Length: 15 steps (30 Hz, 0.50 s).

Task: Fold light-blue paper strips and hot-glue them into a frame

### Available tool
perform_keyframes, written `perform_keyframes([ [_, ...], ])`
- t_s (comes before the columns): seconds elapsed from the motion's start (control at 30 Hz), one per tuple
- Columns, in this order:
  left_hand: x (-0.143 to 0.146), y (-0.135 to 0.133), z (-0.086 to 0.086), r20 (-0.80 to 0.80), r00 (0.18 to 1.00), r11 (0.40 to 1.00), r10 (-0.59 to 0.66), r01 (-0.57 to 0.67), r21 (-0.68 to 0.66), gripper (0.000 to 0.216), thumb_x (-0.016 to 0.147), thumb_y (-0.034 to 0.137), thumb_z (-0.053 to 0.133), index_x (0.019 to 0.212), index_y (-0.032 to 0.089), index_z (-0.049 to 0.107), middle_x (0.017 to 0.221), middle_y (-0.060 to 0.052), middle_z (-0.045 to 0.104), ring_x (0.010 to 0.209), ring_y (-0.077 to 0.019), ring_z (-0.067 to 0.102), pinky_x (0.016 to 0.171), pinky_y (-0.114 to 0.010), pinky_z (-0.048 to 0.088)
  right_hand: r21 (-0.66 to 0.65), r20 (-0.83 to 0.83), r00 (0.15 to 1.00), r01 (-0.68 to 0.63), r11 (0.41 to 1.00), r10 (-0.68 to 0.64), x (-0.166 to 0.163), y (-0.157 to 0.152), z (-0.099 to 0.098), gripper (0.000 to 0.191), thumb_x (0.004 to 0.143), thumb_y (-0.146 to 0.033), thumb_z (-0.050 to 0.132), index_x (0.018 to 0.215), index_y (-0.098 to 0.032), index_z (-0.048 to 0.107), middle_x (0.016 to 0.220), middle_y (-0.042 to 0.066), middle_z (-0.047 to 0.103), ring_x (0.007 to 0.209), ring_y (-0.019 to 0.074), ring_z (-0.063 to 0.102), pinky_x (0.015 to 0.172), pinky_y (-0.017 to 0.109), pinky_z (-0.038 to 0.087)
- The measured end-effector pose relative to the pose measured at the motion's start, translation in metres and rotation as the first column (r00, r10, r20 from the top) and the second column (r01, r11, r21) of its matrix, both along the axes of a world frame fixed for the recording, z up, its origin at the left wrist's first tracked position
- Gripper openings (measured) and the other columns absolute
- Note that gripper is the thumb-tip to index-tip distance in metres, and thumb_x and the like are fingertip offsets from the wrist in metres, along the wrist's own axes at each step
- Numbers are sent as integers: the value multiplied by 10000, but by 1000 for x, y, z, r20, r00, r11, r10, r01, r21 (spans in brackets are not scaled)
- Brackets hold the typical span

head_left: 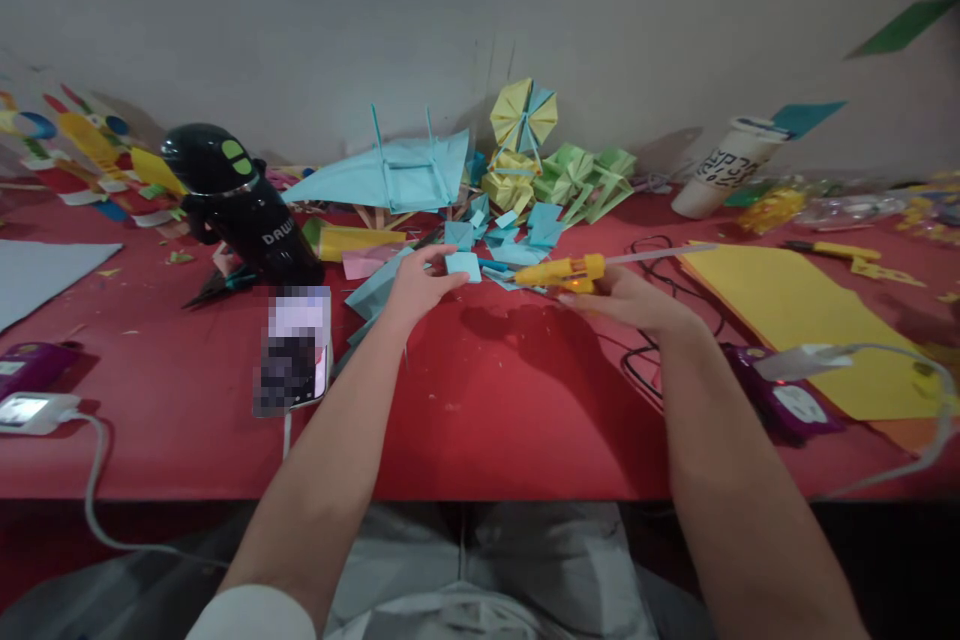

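Observation:
My left hand [425, 282] pinches a small light-blue paper square [463, 266] between thumb and fingers. In my right hand [619, 295] is a yellow glue gun [561, 273], its nozzle pointing left toward the square and a clear glue stick [660, 253] sticking out of its back. A blue stick [493, 265] lies close to the nozzle; whether they touch I cannot tell. Loose blue paper pieces [541, 225] are heaped just behind both hands. Folded blue sheets [375, 295] lie beside my left wrist.
Behind stand a blue paper structure [420, 175] and yellow and green folded paper pieces [570, 170]. At left are a black bottle [240, 205], a phone [296, 350] and pliers [217, 290]. At right are a paper cup [724, 170], yellow sheets [825, 320], a purple power socket [799, 405] and cables.

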<state>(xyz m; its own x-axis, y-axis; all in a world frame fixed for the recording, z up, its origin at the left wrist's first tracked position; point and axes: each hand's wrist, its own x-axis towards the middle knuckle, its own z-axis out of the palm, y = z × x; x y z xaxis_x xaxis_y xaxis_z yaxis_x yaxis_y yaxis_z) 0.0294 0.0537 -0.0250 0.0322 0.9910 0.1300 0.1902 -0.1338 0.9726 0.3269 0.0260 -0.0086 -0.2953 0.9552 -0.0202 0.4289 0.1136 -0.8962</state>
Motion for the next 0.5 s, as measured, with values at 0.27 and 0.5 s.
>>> perform_keyframes([
  [0.27,3,5,-8,-34,999,1000,-17,18,26,448,610,178,859,1038,157,727,862,-71,722,770,-185,676,738,-347,557,88,-105,982,167,982,-157,-1,6,-3,540,669,-577,795,1027,-181,716,976,106,742,817,253,687,691,388,568],
  [0.5,8,0,-1,-112,990,994,-89,94,46,409,633,217,841,1011,159,693,882,-48,717,841,-169,670,828,-344,544,87,-70,991,122,989,-116,-26,11,-15,502,714,-572,758,1026,-182,705,943,85,724,816,231,658,731,383,557],
])
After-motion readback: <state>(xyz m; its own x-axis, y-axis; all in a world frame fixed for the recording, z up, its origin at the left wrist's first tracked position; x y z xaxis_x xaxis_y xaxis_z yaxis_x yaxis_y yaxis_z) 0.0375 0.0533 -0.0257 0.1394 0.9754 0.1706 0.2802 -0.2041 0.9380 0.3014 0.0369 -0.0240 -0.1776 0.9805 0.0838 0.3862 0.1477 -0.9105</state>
